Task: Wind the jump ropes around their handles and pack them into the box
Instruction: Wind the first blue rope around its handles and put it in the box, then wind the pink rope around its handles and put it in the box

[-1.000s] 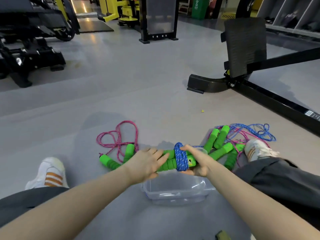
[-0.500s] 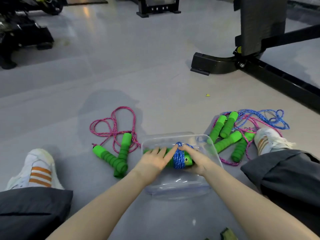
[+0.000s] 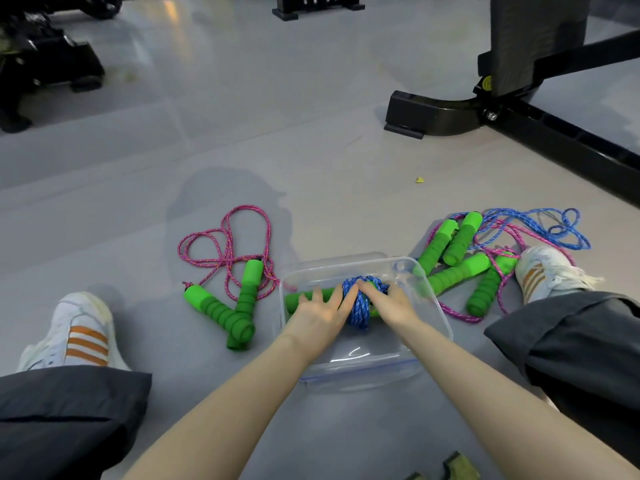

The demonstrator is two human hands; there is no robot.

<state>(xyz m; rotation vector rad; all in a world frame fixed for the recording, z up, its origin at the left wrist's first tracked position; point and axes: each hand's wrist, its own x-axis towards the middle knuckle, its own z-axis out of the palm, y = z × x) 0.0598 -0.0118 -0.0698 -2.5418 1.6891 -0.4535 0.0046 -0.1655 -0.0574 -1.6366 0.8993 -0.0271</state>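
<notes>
A clear plastic box (image 3: 362, 375) sits on the grey floor between my legs. Inside it lies a jump rope (image 3: 360, 311) with its blue cord wound around its two green foam handles. My left hand (image 3: 318, 317) rests on the handles' left part, fingers spread. My right hand (image 3: 391, 304) covers the bundle's right end. Left of the box lies a loose pink jump rope (image 3: 242, 299) with green handles. To the right is a pile of green handles (image 3: 457, 268) tangled with pink and blue cords (image 3: 540, 226).
My white shoes flank the scene, one at the left (image 3: 79, 327) and one at the right (image 3: 547, 271) touching the rope pile. A black gym machine base (image 3: 433, 112) stands at the back right. More equipment (image 3: 45, 64) is at the far left.
Both hands have brought the wound blue rope down from above the box's far rim into the box. My view has tilted downward.
</notes>
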